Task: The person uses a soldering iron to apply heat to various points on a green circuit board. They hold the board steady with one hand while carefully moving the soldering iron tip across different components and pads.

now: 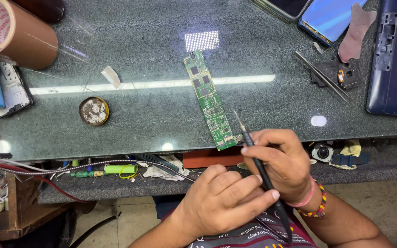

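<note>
From the head camera, the right hand (283, 163) is closed in a pen-style grip around a slim black screwdriver (263, 177), its thin metal tip pointing up and away from the person toward the near end of a long green circuit board (209, 99). The left hand (224, 200) is curled, fingers folded loosely against the right hand and the tool's shaft, steadying them; whether it pinches anything small of its own cannot be told. The board lies flat on the dark glass-topped bench (152, 124), just beyond the right hand's fingertips, its near corner close beside the tool's tip and near the bench's front edge. Well off to the left of the hands sits a small round tin (94, 111) of pale paste; beyond the right hand, farther back, lie tweezers (322, 77) against a black phone part (345, 73), and two phones (322, 16). The risk I judge here: the board is unclamped on slick glass, so a push from the tip could skate it or scrape its small components, and the tip could slip off its mark if the hands shift together.
</note>
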